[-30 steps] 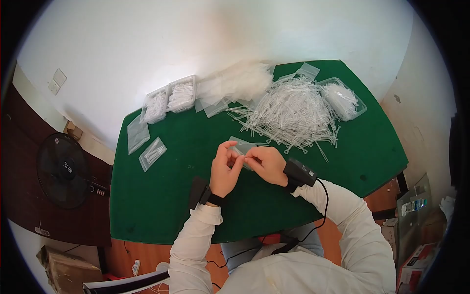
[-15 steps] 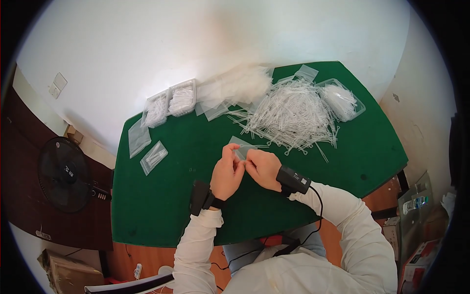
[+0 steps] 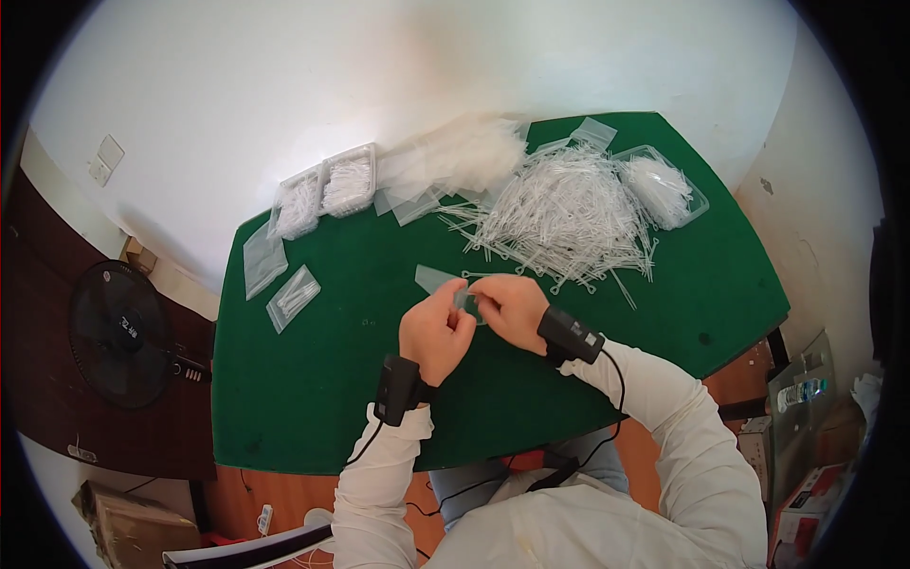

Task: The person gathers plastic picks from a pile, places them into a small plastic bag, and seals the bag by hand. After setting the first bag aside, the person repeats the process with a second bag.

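Observation:
My left hand [image 3: 437,334] pinches a small clear plastic bag [image 3: 433,278] above the green tabletop. Beside it, my right hand [image 3: 515,307] is closed at the bag's other side, its thumb and fingertips close to the left fingers. Much of the bag is hidden by the fingers, and I cannot tell whether anything is inside. Just beyond my hands lies a large heap of thin clear plastic sticks with looped ends [image 3: 573,213]. A bag with white sticks in it [image 3: 293,300] rests to the left, near another flat clear bag [image 3: 264,262].
Two clear trays of white sticks [image 3: 348,184] stand at the back left. A spread of flat clear bags [image 3: 460,159] lies at the back middle. Right of the heap sits another clear tray [image 3: 698,205] of white pieces. A black fan [image 3: 121,332] is left of the table [image 3: 322,398].
My left hand has moved slightly left and down. The bag's corner now shows further left, beyond my left fingers. My right hand has shifted a little up and left, with its fingers spaced differently.

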### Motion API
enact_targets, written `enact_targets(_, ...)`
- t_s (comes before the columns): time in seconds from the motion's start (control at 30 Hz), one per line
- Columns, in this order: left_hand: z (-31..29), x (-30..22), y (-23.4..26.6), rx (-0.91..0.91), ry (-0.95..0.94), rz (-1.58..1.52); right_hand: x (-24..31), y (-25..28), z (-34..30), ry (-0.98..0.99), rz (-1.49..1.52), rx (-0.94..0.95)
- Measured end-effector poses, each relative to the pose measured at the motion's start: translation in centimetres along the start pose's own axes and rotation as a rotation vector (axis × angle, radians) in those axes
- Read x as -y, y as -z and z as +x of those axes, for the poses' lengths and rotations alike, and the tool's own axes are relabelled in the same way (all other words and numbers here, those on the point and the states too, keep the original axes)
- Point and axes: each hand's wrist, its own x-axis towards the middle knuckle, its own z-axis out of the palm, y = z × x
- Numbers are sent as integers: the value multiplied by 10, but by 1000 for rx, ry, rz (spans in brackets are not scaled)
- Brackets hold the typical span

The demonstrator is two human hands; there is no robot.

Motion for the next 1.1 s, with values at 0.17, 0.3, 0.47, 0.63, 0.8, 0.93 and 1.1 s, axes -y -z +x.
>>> enact_targets(0.17, 1, -12, 9, 120, 21, 136, -4, 9, 2, -68, 73, -43)
enact_targets(0.3, 15, -32, 16, -90, -302, 382, -4, 4, -3, -426, 597, 16)
enact_targets(0.47, 12, -8, 6, 21, -284, 393, -4, 0, -5, -417, 738, 38)
enact_targets(0.63, 6, -3, 12, 117, -322, 399, 0, 1, -3, -417, 682, 31)
enact_targets(0.8, 16, -31, 30, 98, -339, 529, -12, 3, -2, -414, 728, 42)
enact_targets(0.93, 8, 23, 29, 331, -16, 547, -23, 12, 2, -326, 309, 46)
enact_targets(1.1, 11, 10, 30, 276, -116, 298, -26, 10, 0, -283, 402, 156)
